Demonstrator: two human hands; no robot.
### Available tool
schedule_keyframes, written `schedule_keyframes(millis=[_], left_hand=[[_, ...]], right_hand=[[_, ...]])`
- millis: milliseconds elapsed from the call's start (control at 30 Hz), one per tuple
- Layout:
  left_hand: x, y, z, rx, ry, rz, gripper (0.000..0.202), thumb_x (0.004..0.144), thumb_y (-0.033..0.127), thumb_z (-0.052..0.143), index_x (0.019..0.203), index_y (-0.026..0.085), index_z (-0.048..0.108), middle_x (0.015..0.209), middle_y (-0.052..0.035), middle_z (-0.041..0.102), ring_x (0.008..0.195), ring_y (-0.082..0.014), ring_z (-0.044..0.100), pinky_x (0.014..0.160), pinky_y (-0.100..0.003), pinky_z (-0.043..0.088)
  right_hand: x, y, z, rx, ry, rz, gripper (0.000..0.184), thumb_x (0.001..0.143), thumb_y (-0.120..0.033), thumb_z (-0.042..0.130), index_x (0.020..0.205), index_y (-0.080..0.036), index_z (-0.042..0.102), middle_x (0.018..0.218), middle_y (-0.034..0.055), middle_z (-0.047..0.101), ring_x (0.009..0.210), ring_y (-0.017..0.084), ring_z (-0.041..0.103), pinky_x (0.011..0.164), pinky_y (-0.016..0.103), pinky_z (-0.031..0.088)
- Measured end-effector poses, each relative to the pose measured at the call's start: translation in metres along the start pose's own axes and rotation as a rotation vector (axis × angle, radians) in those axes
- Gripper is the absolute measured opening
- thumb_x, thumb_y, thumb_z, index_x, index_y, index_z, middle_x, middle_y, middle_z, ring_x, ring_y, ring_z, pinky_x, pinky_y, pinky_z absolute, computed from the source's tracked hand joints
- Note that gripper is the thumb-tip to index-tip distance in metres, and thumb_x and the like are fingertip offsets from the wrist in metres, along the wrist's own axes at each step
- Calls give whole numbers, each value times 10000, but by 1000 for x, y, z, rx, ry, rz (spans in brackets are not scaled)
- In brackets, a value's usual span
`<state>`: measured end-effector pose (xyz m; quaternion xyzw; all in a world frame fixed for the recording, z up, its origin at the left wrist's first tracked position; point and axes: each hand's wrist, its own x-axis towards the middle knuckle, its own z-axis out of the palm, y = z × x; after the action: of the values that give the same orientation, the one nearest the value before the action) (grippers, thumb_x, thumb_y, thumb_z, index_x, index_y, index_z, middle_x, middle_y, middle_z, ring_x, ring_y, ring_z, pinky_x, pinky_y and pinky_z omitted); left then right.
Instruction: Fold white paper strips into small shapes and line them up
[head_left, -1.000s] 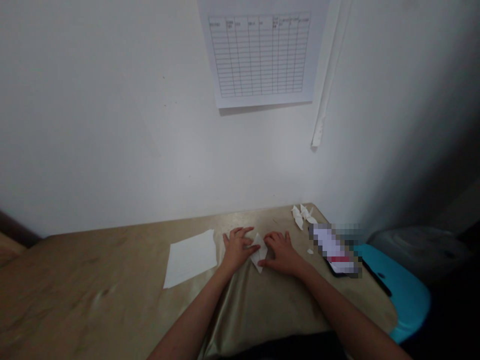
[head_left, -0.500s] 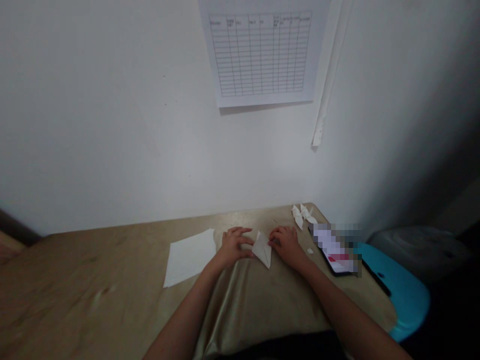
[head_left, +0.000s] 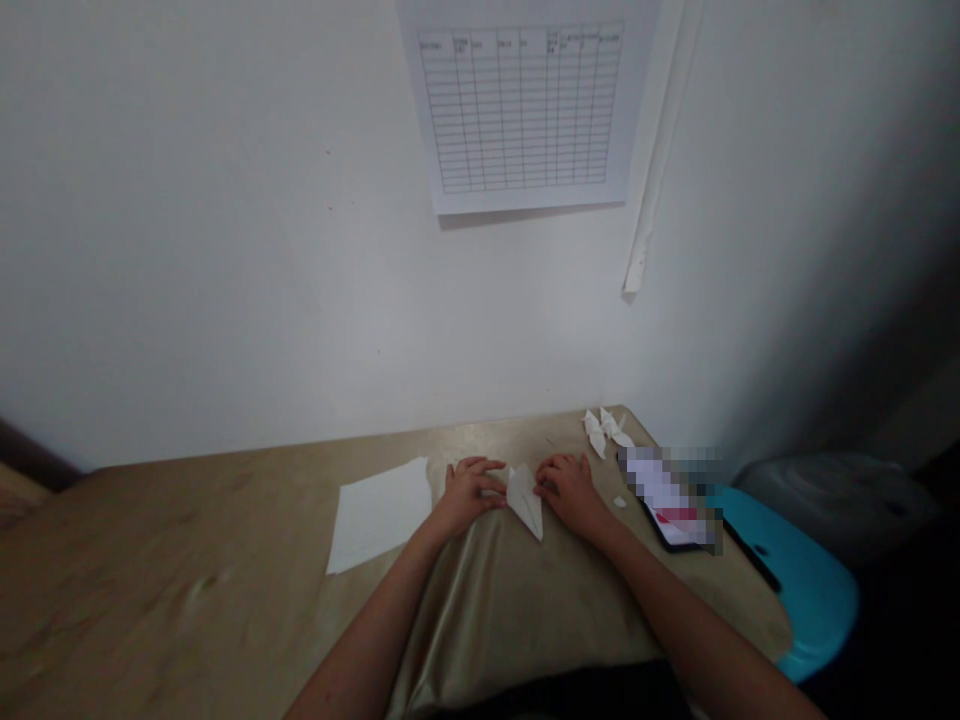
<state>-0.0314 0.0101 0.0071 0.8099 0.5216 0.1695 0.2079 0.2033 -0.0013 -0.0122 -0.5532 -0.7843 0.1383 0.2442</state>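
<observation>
Between my hands, over the brown-covered table, is a small white folded paper [head_left: 526, 502], kite-shaped with a long point towards me. My left hand [head_left: 471, 490] holds its left edge with thumb and fingertips, the index finger stretched out above. On the other side, my right hand [head_left: 570, 488] pinches the right edge with curled fingers. Left of my left hand lies a stack of white paper sheets [head_left: 381, 515]. Small folded paper figures [head_left: 595, 432] sit at the table's far right corner, and a white paper scrap [head_left: 619, 502] lies right of my right hand.
A phone [head_left: 667, 505], its screen partly blurred out, lies at the right edge of the table [head_left: 225, 560]. Beyond it is a turquoise stool [head_left: 817, 580]. The wall rises behind the table, with a printed grid sheet [head_left: 525, 120] on it.
The folded paper's shape has altered: its upper part looks wider and more rounded, with a small point at upper left. My right fingers have shifted slightly left; both hands stay by the paper.
</observation>
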Motion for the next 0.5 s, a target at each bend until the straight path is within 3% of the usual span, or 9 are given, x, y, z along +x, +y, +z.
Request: schedule_keyframes(millis=[500], left_hand=[[3,1,16,6,103,-27,139,795,439,764,811,302,766,1330,-7,664,1353,-323,429,1133,-728,99]], right_hand=[[-2,-7,0,38,-19,-10,92,907,-210,598,920,-220,688,1138,56,662,1213,259,514,1165,617,86]])
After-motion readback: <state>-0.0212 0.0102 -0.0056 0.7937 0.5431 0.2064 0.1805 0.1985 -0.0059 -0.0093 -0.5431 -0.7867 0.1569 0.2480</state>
